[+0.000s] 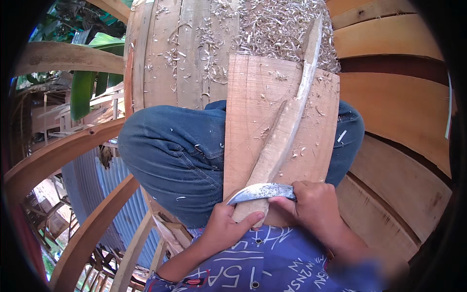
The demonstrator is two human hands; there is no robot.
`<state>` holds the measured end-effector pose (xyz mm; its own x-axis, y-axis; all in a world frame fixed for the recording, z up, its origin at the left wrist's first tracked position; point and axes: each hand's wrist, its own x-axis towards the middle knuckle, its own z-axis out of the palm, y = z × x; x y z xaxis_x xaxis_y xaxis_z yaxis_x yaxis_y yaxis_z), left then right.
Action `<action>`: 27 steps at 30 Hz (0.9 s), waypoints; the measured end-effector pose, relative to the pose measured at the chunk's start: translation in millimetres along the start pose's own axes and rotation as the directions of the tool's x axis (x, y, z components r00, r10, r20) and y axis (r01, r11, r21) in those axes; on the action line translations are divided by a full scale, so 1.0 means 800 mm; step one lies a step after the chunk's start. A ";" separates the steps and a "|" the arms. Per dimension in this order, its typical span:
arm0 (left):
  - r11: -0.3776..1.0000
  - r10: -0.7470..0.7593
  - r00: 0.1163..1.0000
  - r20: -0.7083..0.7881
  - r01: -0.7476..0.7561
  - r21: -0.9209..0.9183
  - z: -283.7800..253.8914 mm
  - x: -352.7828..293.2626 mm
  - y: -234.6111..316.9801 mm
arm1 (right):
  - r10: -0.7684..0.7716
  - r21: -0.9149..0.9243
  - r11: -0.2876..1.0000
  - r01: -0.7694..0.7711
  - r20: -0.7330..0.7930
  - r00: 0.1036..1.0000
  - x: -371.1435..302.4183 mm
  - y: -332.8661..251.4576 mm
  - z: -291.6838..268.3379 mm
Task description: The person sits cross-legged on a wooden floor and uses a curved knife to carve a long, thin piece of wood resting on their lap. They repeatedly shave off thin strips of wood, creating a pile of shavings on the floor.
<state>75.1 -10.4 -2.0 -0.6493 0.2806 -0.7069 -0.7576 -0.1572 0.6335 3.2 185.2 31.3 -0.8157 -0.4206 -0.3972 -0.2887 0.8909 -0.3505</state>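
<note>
Blue printed shirt (287, 258) occupies the lower edge of the view, closest to the camera. Directly ahead of it, a long wooden workpiece (278, 146) lies diagonally on a flat board (248, 126). Its broad lower end is next to the shirt; its narrow, pointed upper end extends past the board, at the upper right. Stepped notches interrupt its left edge.

Left hand (226, 226): closed around the lower end of the workpiece, thumb laid on the upper face. Right hand (314, 207): closed on the handle end of a curved knife (260, 192); the handle itself is concealed by the fingers. The blade crosses the workpiece near its lower end, tip directed left and just beside the left hand. Whether the tip touches that hand cannot be told.

The board rests across the lap, over dark blue trousers (168, 146). Pale, curled shavings (279, 29) are heaped beyond its far edge and scattered over adjoining planks (192, 82). Wooden slats (389, 92) flank the right side; corrugated sheeting (129, 194) is visible at lower left.
</note>
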 end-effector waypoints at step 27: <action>0.995 -0.019 0.999 0.051 0.024 -0.101 -0.004 0.006 0.009 | 0.112 -0.071 0.990 -0.121 -0.119 0.987 0.013 0.027 -0.004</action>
<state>66.2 -13.3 -2.3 -0.6308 0.3310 -0.7019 -0.7757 -0.2452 0.5815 -13.2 200.3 22.1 -0.8966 -0.2949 -0.3305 -0.2230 0.9452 -0.2384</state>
